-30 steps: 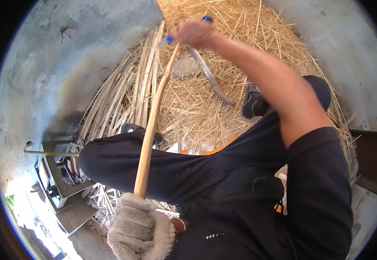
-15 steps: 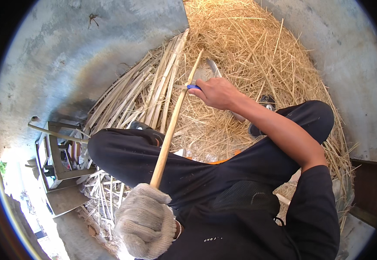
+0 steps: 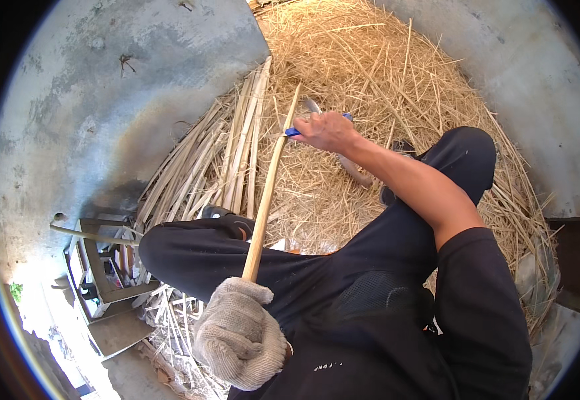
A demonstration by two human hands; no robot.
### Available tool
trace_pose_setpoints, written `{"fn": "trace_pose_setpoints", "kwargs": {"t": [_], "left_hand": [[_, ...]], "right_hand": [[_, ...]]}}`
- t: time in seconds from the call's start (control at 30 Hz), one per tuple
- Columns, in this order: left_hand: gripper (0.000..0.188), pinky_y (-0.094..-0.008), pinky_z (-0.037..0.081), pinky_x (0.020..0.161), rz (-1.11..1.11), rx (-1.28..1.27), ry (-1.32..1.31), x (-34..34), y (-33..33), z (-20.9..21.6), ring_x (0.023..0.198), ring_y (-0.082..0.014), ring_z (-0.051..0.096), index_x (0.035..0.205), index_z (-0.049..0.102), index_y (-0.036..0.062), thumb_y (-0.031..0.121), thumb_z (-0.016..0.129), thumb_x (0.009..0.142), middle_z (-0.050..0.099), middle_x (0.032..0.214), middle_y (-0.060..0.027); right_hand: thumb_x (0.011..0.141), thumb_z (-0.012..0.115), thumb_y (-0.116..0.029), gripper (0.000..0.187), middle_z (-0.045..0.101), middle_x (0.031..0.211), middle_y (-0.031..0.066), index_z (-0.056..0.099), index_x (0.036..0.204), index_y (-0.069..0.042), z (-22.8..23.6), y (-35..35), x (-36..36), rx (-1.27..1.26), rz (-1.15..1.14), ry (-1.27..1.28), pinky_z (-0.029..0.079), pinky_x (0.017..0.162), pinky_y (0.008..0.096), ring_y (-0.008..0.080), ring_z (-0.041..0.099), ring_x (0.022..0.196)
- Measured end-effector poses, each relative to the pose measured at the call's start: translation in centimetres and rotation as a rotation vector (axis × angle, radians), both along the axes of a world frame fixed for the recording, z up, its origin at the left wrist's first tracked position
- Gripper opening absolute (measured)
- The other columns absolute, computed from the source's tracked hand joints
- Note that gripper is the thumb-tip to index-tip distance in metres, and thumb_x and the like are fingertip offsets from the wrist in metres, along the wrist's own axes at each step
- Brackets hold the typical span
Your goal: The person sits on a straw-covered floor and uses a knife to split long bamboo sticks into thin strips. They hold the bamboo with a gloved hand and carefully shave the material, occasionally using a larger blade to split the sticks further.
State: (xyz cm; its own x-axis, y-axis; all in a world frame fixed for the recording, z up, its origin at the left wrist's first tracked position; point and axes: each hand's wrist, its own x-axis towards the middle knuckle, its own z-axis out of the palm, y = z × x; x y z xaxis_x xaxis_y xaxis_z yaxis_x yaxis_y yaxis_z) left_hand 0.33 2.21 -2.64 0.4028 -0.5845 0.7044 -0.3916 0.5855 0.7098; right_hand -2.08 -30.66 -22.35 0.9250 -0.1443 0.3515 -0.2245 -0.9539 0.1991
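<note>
My left hand [image 3: 242, 333], in a grey knit glove, is closed round the lower end of a long pale wooden stick [image 3: 268, 193]. The stick slants up and away over my left leg, narrowing to a point at its far end. Bare and closed, my right hand [image 3: 327, 131] grips a small blue-handled tool [image 3: 293, 132] against the stick's upper part. Blue shows on both sides of the fist; the tool's cutting edge is too small to make out. Behind the hand, a curved metal blade [image 3: 312, 106] lies on the straw, partly hidden.
Straw-like shavings [image 3: 350, 60] heap up ahead and to the right. Split pale strips [image 3: 240, 147] lie at the left beside a grey wall [image 3: 137, 80]. A wooden frame [image 3: 103, 267] stands by my left knee, with a thin stick [image 3: 90, 234] near it. My legs are crossed below.
My right hand has turned, so more of the blue handle shows. The stick has tilted slightly, and its gloved end sits a little farther right. The whole view has shifted somewhat.
</note>
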Motion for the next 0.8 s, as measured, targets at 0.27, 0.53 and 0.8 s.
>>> {"fn": "trace_pose_setpoints", "kwargs": {"t": [0.27,0.53,0.8], "left_hand": [[0.028,-0.0375,0.048,0.055,0.555,0.766,0.171,-2.4,4.9,5.5,0.041,-0.0169,0.041,0.057,0.043,0.0144,-0.005,0.063,0.063,0.04,0.049,0.0001],[0.029,-0.0415,0.051,0.055,0.022,-0.036,0.12,0.4,2.5,2.0,0.041,-0.0184,0.045,0.06,0.045,0.0136,-0.009,0.063,0.054,0.045,0.05,0.0],[0.029,-0.0396,0.054,0.047,0.064,-0.142,0.047,-1.2,4.1,2.0,0.039,-0.0198,0.052,0.052,0.046,0.0119,0.008,0.072,0.063,0.048,0.045,-0.0028]], "right_hand": [[0.104,0.046,-0.031,0.028,0.039,0.05,-0.0024,0.06,0.1,-0.007,4.7,-20.8,-1.3,-0.568,-0.563,0.126,0.034,0.034,0.0256,0.0085,0.041,0.038],[0.104,0.044,-0.043,0.04,0.05,0.052,0.0069,0.059,0.106,-0.006,12.2,-3.9,-2.5,0.57,-0.275,-0.133,0.045,0.044,0.0379,0.0202,0.053,0.043],[0.105,0.038,-0.037,0.04,0.063,0.081,0.0247,0.054,0.106,0.0,8.9,7.1,-1.2,0.974,-0.139,0.111,0.046,0.071,0.0545,0.0438,0.063,0.077]]}}
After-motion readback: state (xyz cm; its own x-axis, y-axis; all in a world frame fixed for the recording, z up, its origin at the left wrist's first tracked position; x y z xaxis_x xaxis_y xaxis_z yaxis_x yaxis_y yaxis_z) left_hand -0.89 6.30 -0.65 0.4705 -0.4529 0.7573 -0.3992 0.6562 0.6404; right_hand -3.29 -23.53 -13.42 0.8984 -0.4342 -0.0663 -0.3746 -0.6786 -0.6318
